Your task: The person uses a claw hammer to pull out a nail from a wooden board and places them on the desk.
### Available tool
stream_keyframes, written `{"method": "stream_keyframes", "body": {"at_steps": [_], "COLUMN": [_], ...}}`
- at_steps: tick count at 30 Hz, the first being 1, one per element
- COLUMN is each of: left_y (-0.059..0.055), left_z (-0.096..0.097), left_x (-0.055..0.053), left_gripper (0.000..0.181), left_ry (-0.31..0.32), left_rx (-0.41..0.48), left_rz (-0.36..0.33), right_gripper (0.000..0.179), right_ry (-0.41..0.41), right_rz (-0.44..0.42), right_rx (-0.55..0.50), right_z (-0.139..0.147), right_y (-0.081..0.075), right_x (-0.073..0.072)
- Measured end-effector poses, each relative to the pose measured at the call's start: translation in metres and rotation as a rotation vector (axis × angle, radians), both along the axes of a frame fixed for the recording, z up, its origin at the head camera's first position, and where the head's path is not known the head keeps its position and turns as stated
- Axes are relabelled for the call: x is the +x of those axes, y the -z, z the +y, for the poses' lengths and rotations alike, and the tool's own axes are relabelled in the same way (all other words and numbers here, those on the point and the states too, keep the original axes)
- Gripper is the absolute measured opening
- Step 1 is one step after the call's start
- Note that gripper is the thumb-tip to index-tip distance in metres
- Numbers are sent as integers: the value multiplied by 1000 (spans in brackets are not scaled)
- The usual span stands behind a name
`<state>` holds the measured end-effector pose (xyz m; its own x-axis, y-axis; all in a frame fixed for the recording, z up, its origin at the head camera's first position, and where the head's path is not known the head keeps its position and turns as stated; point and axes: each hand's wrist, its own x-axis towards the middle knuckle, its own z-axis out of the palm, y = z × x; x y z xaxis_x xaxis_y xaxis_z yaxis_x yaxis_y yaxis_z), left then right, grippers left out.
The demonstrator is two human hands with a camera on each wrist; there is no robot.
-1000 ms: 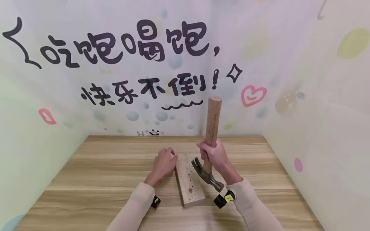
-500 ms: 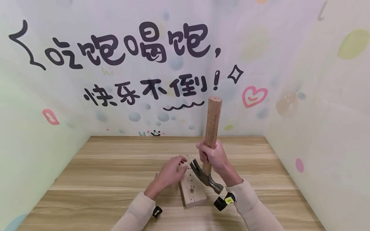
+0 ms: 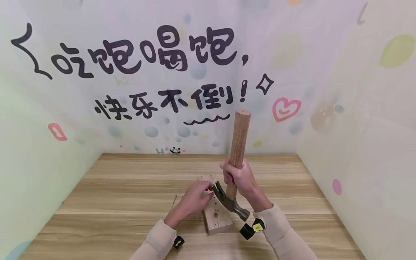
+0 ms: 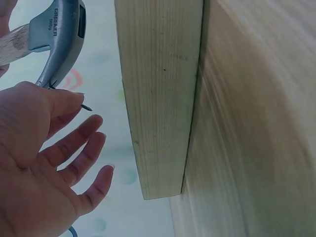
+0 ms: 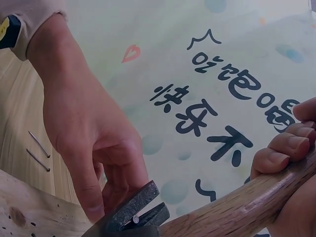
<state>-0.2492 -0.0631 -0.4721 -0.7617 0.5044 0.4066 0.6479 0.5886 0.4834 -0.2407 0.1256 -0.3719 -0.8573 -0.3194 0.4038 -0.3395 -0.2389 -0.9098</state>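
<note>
My right hand (image 3: 241, 177) grips a claw hammer (image 3: 239, 137) by its wooden handle low down near the head, handle end up and head down. The claw points left over a wooden board (image 3: 217, 218) with dark holes in its top. My left hand (image 3: 194, 198) is at the claw, above the board. In the left wrist view, its thumb and finger pinch a nail (image 4: 87, 107), the tip of which sticks out past the fingertips. A round nail head (image 5: 136, 218) shows in the claw slot in the right wrist view.
Two loose nails (image 5: 38, 150) lie on the wood-grain table (image 3: 130, 180) left of the board. Printed cloth walls (image 3: 146, 90) with black writing enclose the table at the back and sides.
My left hand has moved from the board's far left edge across to the hammer claw, its fingertips now closed on a nail there. The hammer has stayed nearly in place.
</note>
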Motion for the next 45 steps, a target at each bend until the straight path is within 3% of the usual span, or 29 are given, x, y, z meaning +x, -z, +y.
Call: {"method": "stream_keyframes", "body": {"at_steps": [7, 14, 24, 31, 39, 45], "left_y": [3, 6, 10, 11, 10, 6], "left_z": [0, 0, -1, -2, -5, -14], "left_x": [-1, 0, 0, 0, -2, -5], "left_gripper": [6, 10, 10, 8, 3, 7], "left_ry": [12, -1, -1, -14, -29, -107], "left_rx": [-21, -79, -103, -119, -56, 19], "left_rz": [54, 178, 232, 321, 320, 273], "right_gripper": [27, 29, 28, 27, 26, 26], "right_ry": [-11, -10, -21, -34, -32, -34], "right_rz": [-38, -39, -59, -74, -67, -76], "right_rx": [3, 4, -7, -14, -7, -14], "right_z": [-1, -1, -1, -2, -3, -4], "right_y": [3, 4, 6, 8, 11, 15], "right_x": [0, 0, 0, -2, -2, -3]}}
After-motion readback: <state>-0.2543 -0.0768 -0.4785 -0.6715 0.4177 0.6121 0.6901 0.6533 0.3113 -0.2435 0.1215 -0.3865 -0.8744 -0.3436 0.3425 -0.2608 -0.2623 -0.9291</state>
